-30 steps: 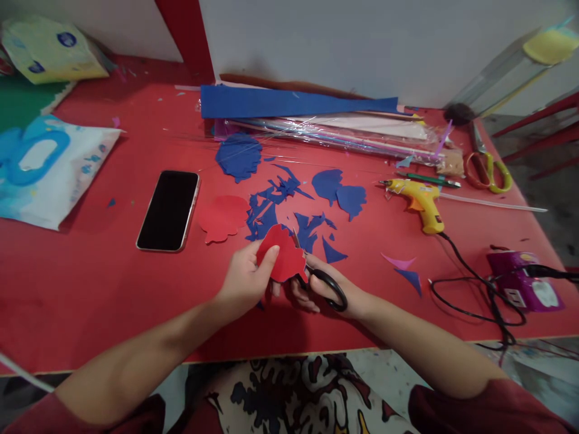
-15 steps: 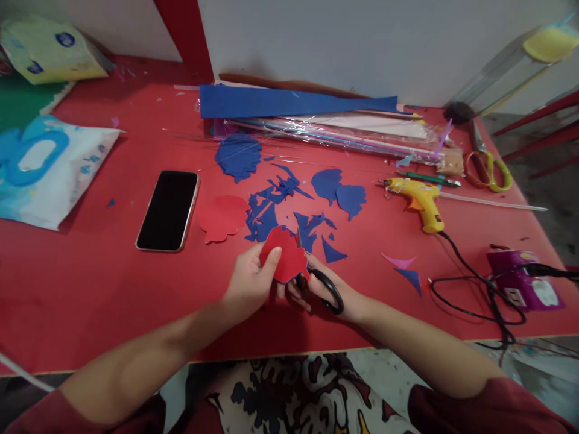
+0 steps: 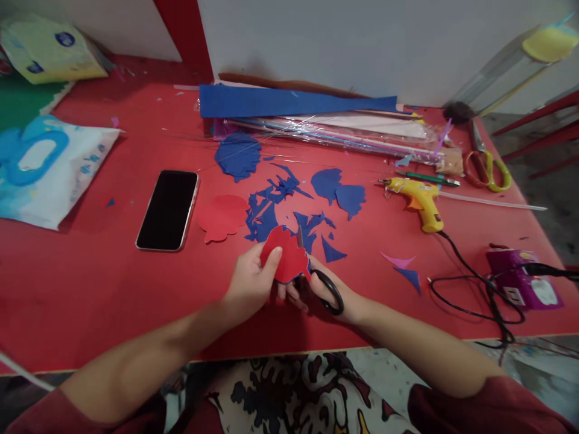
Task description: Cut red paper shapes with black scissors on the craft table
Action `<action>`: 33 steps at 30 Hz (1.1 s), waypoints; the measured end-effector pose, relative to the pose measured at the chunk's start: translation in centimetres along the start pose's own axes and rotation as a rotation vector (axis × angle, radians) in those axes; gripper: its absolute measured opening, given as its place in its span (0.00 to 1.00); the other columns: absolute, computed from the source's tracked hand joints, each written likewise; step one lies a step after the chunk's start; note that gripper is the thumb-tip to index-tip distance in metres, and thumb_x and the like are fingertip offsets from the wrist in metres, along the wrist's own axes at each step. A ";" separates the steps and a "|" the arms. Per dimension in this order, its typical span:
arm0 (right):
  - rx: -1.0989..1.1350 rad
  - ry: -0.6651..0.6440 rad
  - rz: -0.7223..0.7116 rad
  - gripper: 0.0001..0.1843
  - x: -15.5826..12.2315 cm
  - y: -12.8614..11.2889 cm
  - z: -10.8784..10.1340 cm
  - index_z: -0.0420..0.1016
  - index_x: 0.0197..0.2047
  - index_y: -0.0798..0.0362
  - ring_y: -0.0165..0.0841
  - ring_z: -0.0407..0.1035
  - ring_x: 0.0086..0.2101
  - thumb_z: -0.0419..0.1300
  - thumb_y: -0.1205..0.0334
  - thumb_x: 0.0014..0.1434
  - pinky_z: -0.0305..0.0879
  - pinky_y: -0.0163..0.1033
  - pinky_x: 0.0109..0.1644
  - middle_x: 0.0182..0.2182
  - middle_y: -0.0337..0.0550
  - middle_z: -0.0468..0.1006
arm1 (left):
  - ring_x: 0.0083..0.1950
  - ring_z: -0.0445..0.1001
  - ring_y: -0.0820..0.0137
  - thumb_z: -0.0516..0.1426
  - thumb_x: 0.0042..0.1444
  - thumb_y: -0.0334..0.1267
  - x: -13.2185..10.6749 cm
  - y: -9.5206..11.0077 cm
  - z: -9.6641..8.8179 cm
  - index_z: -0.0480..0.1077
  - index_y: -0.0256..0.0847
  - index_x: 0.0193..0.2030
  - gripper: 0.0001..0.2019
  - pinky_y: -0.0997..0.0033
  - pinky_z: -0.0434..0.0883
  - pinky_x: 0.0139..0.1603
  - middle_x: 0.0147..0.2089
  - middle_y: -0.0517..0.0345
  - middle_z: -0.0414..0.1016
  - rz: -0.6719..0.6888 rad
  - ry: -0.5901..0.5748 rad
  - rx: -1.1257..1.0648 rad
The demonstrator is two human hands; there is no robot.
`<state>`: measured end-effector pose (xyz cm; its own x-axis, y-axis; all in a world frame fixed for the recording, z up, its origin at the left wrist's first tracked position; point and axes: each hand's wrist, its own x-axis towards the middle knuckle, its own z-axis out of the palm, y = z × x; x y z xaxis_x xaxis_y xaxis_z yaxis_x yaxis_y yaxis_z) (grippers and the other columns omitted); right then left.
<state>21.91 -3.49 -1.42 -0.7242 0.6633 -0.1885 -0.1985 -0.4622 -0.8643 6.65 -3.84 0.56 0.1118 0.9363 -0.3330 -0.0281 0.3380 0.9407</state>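
Observation:
My left hand [image 3: 254, 272] pinches a red petal-shaped cutout [image 3: 289, 259], thumb on top, with a thin blue edge showing beneath it. Black-handled scissors [image 3: 332, 295] are in my right hand [image 3: 341, 294], their blades along the cutout's right, jagged edge. My right fingers are partly hidden under the cutout. Left of it lies another red cutout [image 3: 221, 218] on the table. Blue scraps [image 3: 271, 199] are strewn just beyond my hands. Two blue petal shapes [image 3: 350, 201] rest to the right, and a stack of blue cutouts [image 3: 238, 155] lies farther back.
A phone [image 3: 167, 211] and a wipes pack [image 3: 49, 169] lie left. Rolled sheets in plastic [image 3: 316, 123] line the wall. On the right are a yellow glue gun [image 3: 420, 199], its black cord, a purple box [image 3: 525, 283], a green pen [image 3: 429, 179] and orange-yellow scissors [image 3: 486, 169].
The cutout and the scissors have shifted very slightly to the right. My right fingers below have moved a little; both hands keep their hold.

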 end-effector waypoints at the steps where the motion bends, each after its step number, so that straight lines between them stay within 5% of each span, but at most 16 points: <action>1: -0.001 -0.006 -0.003 0.29 0.0 0.1 -0.1 0.54 0.44 0.51 0.26 0.59 0.21 0.52 0.35 0.54 0.54 0.29 0.18 0.25 0.35 0.63 | 0.12 0.65 0.75 0.49 0.59 0.48 0.0 0.0 0.0 0.61 0.40 0.31 0.13 0.77 0.64 0.15 0.10 0.70 0.62 -0.007 -0.007 -0.011; 14: 0.027 0.009 -0.004 0.26 -0.1 -0.1 0.3 0.53 0.43 0.51 0.24 0.56 0.20 0.52 0.37 0.56 0.54 0.30 0.21 0.24 0.32 0.61 | 0.13 0.65 0.76 0.48 0.60 0.42 0.1 -0.2 -0.2 0.60 0.40 0.29 0.11 0.79 0.64 0.16 0.11 0.69 0.63 0.035 0.029 0.059; 25: 0.095 -0.123 0.012 0.23 0.0 -0.5 -1.2 0.54 0.37 0.52 0.23 0.58 0.20 0.54 0.40 0.56 0.54 0.33 0.24 0.24 0.33 0.62 | 0.10 0.62 0.77 0.49 0.59 0.42 0.6 -0.2 -0.9 0.62 0.38 0.34 0.10 0.81 0.60 0.12 0.10 0.70 0.61 0.143 0.111 0.133; 33: 0.124 -0.198 0.094 0.21 -0.4 -1.7 -1.9 0.54 0.37 0.52 0.21 0.55 0.19 0.56 0.44 0.57 0.52 0.33 0.24 0.23 0.31 0.62 | 0.09 0.63 0.74 0.52 0.57 0.45 1.0 0.3 -2.0 0.63 0.38 0.38 0.11 0.81 0.60 0.09 0.09 0.69 0.63 0.047 0.032 0.167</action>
<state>23.81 -1.79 -0.76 -0.8560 0.4918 -0.1595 -0.1951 -0.5930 -0.7812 4.79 -2.63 0.43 0.0821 0.9540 -0.2882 0.1328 0.2762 0.9519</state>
